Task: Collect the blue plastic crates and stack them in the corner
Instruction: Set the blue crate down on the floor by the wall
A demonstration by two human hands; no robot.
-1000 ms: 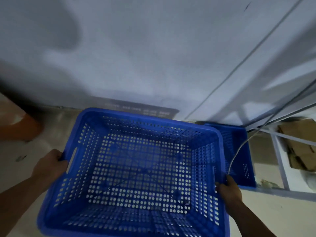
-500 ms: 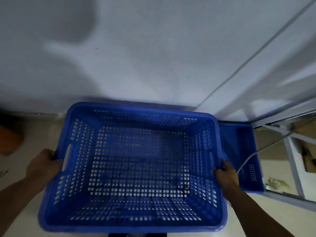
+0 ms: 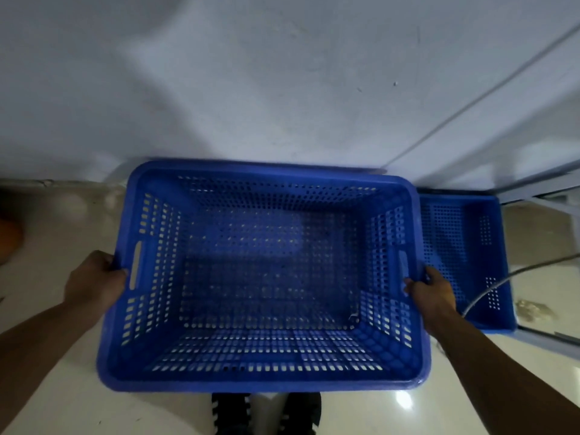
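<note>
A large blue perforated plastic crate [image 3: 263, 383] fills the middle of the view, its open top facing me, close to the white wall. My left hand [image 3: 94, 282] grips its left rim beside the handle slot. My right hand [image 3: 431, 291] grips the right rim. Another blue crate's rim [image 3: 361, 169] shows just behind and under it, so it sits over a second crate. A smaller, shallower blue crate [image 3: 464, 246] lies on the floor to the right, against the wall.
A grey cable [image 3: 514, 274] runs over the shallow crate from the right. A white metal frame [image 3: 539, 196] stands at the right edge. An orange object [image 3: 9, 237] sits at the far left. My dark shoes [image 3: 263, 412] show below the crate on the pale floor.
The held crate has moved forward to the wall and levelled out, now over the crate beneath it. Both hands keep their grip on its sides.
</note>
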